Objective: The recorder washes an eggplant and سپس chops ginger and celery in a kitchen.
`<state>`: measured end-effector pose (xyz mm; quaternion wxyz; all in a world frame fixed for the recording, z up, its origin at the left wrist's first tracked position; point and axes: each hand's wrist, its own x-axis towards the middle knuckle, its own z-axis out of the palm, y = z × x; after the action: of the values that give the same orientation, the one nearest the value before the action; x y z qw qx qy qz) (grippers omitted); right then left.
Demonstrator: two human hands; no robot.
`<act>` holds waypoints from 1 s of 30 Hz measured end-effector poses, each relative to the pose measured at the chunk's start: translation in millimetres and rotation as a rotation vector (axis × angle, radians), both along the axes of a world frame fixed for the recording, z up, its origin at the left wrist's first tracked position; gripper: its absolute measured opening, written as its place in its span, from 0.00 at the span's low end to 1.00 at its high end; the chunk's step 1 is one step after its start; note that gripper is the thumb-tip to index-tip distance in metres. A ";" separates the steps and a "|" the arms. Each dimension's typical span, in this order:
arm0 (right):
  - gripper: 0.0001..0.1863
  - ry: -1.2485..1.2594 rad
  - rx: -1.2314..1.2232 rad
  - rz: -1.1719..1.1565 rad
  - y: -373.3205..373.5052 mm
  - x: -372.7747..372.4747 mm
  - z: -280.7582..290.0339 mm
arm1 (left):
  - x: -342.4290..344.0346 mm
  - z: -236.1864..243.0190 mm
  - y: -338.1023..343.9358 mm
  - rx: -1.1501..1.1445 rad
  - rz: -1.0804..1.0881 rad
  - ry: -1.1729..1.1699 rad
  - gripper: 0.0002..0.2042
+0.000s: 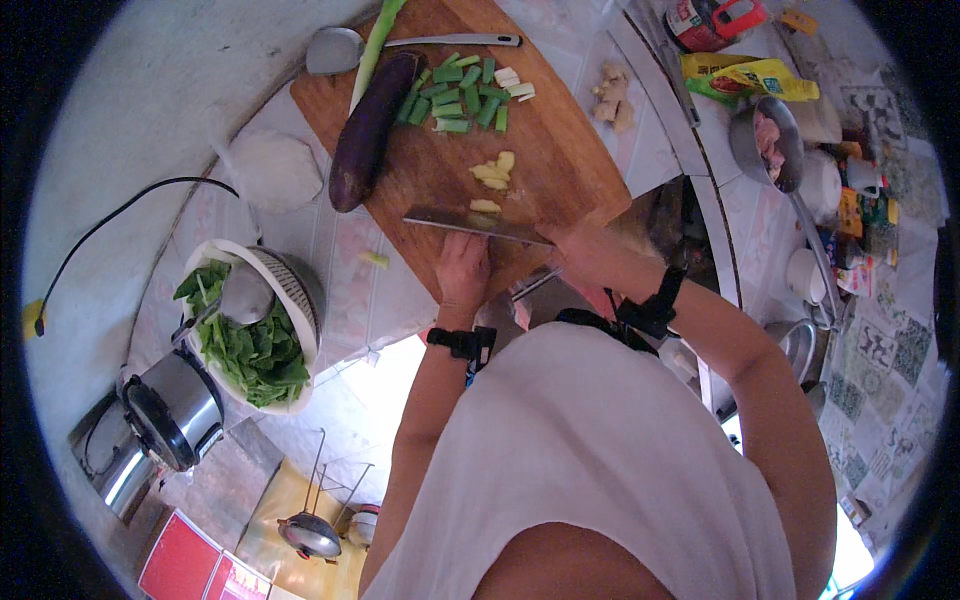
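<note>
My right hand (588,250) grips a kitchen knife (470,222) by the handle, its blade lying across the near part of a wooden cutting board (545,110). Just behind the blade, my left hand (462,268) rests on the board with fingers curled down; whatever is under them is hidden. Beyond the blade lie pale yellow ginger slices (492,174), one of them close to the edge. Chopped green onion (465,98) is spread farther up. A dark purple eggplant (372,135) lies along the board's left side, beside a long green onion stalk (376,52) and a metal spatula (450,41).
Left of the board stand a white basket of leafy greens (262,345) with a ladle (246,294) and a rice cooker (172,405). A piece of ginger root (613,98) lies to the right. Farther right are a saucepan with raw meat (770,145) and a yellow packet (750,78).
</note>
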<state>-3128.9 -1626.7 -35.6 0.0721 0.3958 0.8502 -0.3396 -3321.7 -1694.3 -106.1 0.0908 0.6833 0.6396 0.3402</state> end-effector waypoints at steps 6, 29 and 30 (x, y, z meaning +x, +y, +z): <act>0.13 0.165 -0.006 -0.190 7.4 7.2 5.7 | -0.7 4.3 3.0 0.021 -0.007 0.032 0.10; 0.12 0.011 0.196 0.168 7.7 27.7 33.4 | -1.9 -7.7 -6.6 0.043 -0.037 0.162 0.13; 0.12 0.055 0.226 0.190 10.5 24.9 35.5 | -2.0 -6.4 -6.1 0.042 -0.040 0.159 0.13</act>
<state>-3104.0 -1616.2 -0.1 0.0358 0.3096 0.9183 -0.2440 -3323.8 -1700.3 -112.5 0.0322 0.7225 0.6238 0.2964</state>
